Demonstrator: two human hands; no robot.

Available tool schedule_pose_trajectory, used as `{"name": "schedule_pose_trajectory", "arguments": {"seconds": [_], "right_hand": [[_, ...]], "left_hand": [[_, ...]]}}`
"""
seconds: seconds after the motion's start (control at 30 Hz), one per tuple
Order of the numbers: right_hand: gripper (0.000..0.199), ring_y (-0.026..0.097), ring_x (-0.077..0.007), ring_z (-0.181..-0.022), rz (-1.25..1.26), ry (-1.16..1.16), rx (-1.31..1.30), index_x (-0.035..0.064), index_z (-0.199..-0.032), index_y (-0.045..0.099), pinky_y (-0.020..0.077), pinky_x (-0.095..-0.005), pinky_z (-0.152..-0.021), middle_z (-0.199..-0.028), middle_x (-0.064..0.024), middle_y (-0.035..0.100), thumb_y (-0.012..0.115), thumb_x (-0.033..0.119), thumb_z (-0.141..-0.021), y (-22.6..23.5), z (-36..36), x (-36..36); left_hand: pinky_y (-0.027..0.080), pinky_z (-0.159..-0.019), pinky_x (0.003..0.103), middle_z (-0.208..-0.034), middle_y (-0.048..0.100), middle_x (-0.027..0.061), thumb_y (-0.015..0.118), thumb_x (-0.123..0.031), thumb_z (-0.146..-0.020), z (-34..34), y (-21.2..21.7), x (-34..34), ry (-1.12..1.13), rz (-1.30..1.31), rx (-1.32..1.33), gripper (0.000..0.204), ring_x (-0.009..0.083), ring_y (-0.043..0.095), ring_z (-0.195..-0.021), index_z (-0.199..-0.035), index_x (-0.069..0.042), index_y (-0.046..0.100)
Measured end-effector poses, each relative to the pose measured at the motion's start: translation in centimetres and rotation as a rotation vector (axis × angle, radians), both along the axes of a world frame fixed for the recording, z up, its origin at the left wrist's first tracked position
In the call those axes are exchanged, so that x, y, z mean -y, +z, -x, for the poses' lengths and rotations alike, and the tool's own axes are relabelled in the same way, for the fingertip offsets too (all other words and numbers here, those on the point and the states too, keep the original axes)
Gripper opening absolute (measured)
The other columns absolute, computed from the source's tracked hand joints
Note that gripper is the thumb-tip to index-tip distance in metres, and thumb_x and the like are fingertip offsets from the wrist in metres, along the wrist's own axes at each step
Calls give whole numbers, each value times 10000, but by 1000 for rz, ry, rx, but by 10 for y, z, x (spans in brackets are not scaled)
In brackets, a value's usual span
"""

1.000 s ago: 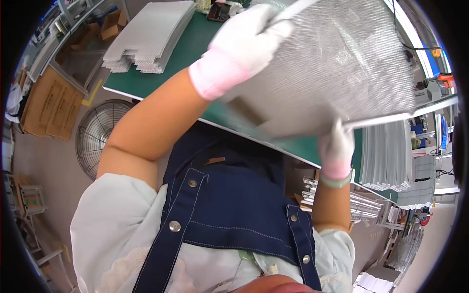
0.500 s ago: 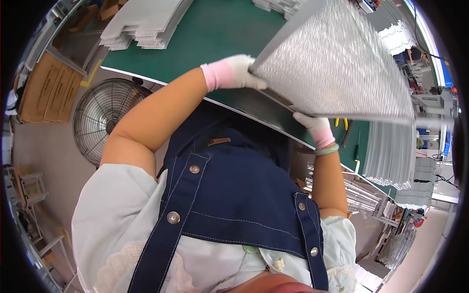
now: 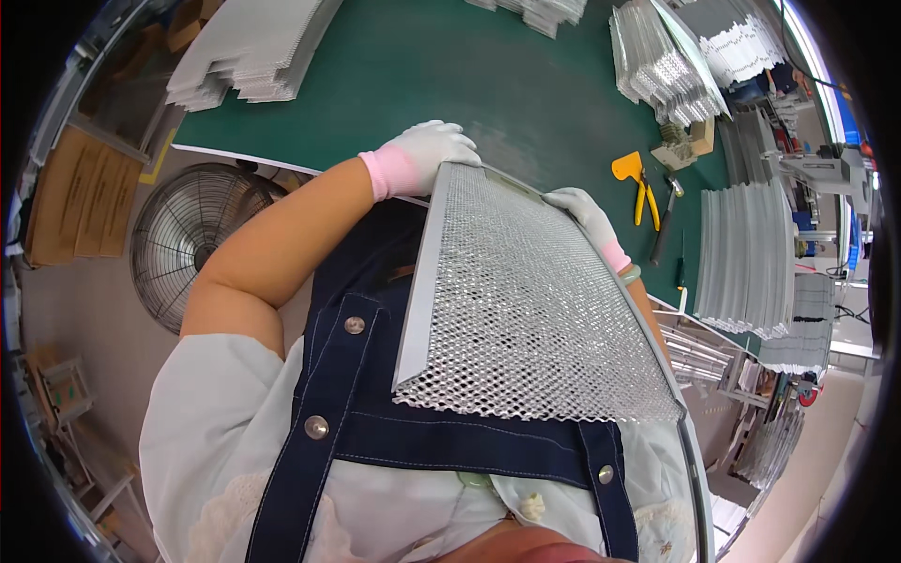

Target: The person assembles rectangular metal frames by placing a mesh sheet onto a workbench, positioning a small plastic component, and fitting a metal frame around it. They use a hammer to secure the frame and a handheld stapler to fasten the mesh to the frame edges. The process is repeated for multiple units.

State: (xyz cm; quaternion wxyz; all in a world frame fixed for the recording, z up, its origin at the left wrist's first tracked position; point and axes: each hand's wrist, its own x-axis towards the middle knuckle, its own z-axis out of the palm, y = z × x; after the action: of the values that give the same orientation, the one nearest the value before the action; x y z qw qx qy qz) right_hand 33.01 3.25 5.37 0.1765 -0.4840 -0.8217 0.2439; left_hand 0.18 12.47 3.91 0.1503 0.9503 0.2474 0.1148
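Mesh filter panel (image 3: 526,300): tilted against your chest above the green table (image 3: 422,84), mid-handling. Your left hand (image 3: 427,150) and right hand (image 3: 582,211) clamp its far corners; lowering it flat calls for level hands.

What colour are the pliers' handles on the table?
Yellow, seen in the head view: the pliers.

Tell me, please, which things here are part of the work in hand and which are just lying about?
In hand: framed mesh panel, held by left hand and right hand.

Lying about: yellow-handled pliers, floor fan, stacks of metal sheets, cardboard boxes, green table.
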Motion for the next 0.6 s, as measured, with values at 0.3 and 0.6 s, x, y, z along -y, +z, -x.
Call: {"name": "schedule_pose_trajectory", "arguments": {"seconds": [0.3,0.6], "right_hand": [[313,636,-260,-1012,123,-22,-230,-8,-1159,656,498,-341,-915,-1146,-132,663,682,101,-866,-3,0,-13],[400,634,-188,-1047,246,-439,-459,-12,-1188,634,502,-332,-945,-1146,-82,675,761,-12,-809,-22,-7,-12]], "left_hand": [[483,-907,409,-1031,679,116,698,-248,-811,-3,-5,-22,20,62,128,282,327,613,-1006,-1037,-79,694],[470,-932,409,-1107,655,149,733,-232,-770,-14,-13,-33,130,121,412,378,333,610,-1024,-1101,-58,676]]}}
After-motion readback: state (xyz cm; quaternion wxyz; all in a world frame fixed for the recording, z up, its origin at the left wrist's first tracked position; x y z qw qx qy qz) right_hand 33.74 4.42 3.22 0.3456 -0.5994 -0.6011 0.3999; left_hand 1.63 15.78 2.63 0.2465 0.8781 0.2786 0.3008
